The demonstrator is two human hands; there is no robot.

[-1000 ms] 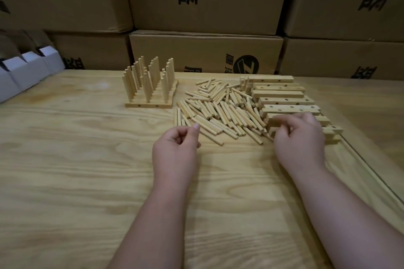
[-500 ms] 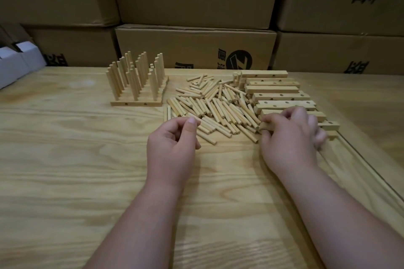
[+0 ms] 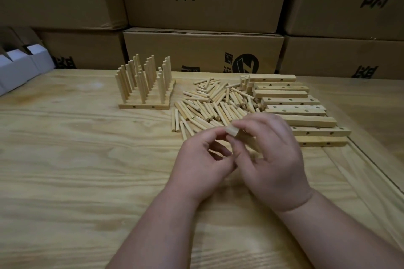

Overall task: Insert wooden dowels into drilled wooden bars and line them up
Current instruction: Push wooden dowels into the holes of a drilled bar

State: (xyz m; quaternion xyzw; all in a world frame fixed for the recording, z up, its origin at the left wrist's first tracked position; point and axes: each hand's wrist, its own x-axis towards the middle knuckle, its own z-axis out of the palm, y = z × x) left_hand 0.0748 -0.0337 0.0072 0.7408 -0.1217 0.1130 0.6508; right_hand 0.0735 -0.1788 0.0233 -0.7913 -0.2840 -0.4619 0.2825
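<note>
Two bare forearms enter from the lower edge of the view, nearer the camera than the table (image 3: pixel 65 159). No sleeve, cuff, glove, watch, ring or bracelet is worn on either one.

Left hand (image 3: pixel 201 159): bare from fingertips to forearm. Fingers are short and rounded; nails appear trimmed short, with no visible polish.

Right hand (image 3: pixel 273 159): bare, broad across the back, with full, rounded fingers. A single skin crease runs across the wrist where the hand meets the forearm.

Both forearms are smooth, without visible markings, tattoos or dressings. Fine nail detail is too blurred to confirm.
</note>
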